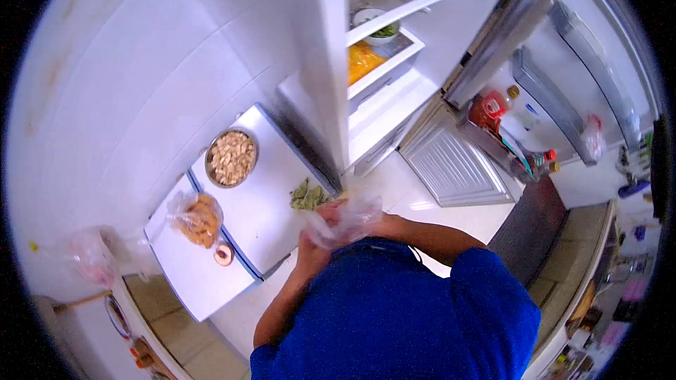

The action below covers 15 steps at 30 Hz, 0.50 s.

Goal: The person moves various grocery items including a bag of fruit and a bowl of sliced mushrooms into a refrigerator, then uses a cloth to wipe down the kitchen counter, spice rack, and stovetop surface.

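Both my hands are together in front of my blue shirt, at a clear plastic bag. My left hand is at the bag's left side, its fingers partly covered by the film. My right hand is at the bag's right side, its fingers hidden behind the plastic. Just beyond the bag, green leaves lie on the white surface. A metal bowl of pale chopped pieces stands farther back. To its lower left lies a clear bag of orange-brown food, with a small round item beside it.
An open fridge stands ahead, with a white bowl and an orange package on its shelves. Its open door at the right holds bottles. A dark mat lies at the right. A pink bag hangs at the far left.
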{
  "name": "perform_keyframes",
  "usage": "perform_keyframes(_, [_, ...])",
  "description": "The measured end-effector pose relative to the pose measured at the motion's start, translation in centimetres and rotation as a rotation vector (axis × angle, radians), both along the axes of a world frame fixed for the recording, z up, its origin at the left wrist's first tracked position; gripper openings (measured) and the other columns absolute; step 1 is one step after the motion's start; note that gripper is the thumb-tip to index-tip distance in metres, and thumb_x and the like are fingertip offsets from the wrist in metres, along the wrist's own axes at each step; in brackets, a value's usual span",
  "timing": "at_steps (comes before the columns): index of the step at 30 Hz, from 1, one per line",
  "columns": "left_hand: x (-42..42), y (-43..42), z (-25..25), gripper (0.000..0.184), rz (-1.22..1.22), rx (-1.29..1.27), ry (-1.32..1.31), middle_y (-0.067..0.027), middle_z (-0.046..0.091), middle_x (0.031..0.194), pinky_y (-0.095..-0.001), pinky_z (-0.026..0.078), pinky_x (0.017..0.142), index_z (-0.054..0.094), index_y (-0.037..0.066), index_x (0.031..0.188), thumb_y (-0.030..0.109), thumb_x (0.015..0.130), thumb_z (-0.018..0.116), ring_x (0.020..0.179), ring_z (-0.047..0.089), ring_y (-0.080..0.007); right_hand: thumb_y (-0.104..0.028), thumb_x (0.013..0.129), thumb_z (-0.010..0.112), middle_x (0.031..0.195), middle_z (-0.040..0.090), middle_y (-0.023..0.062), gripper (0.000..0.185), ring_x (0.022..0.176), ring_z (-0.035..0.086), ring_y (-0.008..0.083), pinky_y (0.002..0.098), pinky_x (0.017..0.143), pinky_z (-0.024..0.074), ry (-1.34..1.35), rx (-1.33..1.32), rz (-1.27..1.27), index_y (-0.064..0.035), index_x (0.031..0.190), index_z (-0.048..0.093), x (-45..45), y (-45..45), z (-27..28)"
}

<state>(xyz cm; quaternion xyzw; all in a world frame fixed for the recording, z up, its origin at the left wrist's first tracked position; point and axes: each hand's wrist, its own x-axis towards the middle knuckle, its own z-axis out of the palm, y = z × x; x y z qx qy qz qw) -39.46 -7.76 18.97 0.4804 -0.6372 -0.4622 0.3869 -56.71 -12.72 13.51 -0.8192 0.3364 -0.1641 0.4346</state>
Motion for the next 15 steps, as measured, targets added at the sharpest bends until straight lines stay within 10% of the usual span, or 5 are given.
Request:
perform_keyframes(4, [-1.3,-1.5,0.2,0.031,-0.218,0.081,0.025,-0.0109,0.061,0.124,-0.0367,0.040,0.105,0.061,0.000,0.116,0.006,0.086,0.063,0.126,0.052,-0.0221,-0.010,0.086,0.066,0.109,0.070,0.0119,0.033,0.099,0.066,0.0237,0.0373,0.092,0.0517,-0.514,0.318,-0.469,-0.0022,0.118,0.065,-8.7,2.4,-0.8])
perform_keyframes(9, [1.5,-2.9,-1.7,0.028,-0.121,0.251,-0.142,-0.0127,0.066,0.116,-0.0327,0.047,0.098,0.063,0.001,0.121,0.005,0.094,0.057,0.109,0.063,-0.0211,-0.004,0.086,0.060,0.082,0.068,0.0089,0.015,0.074,0.066,0.0197,0.0351,0.068,0.0545,0.066,-0.490,-0.782,0.0015,0.100,0.064,-15.8,1.0,-3.4])
perform_keyframes(11, [2.6,-3.1,-2.6,0.028,-0.091,0.253,-0.208,-0.0127,0.067,0.115,-0.0327,0.047,0.097,0.063,0.001,0.121,0.005,0.094,0.057,0.109,0.063,-0.0209,-0.006,0.089,0.058,0.069,0.062,0.0076,0.010,0.057,0.060,0.0177,0.0339,0.048,0.0470,-0.257,0.390,-1.186,0.0011,0.091,0.064,-17.1,-0.9,2.3])
perform_keyframes(15, [4.7,-2.1,-4.5,0.031,0.024,0.263,-0.228,-0.0127,0.067,0.113,-0.0318,0.047,0.096,0.060,0.001,0.125,0.006,0.095,0.057,0.108,0.063,-0.0200,-0.012,0.093,0.056,0.068,0.060,0.0043,0.017,0.058,0.059,0.0120,0.0309,0.049,0.0430,-0.615,0.370,-1.216,-0.0008,0.084,0.064,-18.0,-7.7,4.7])
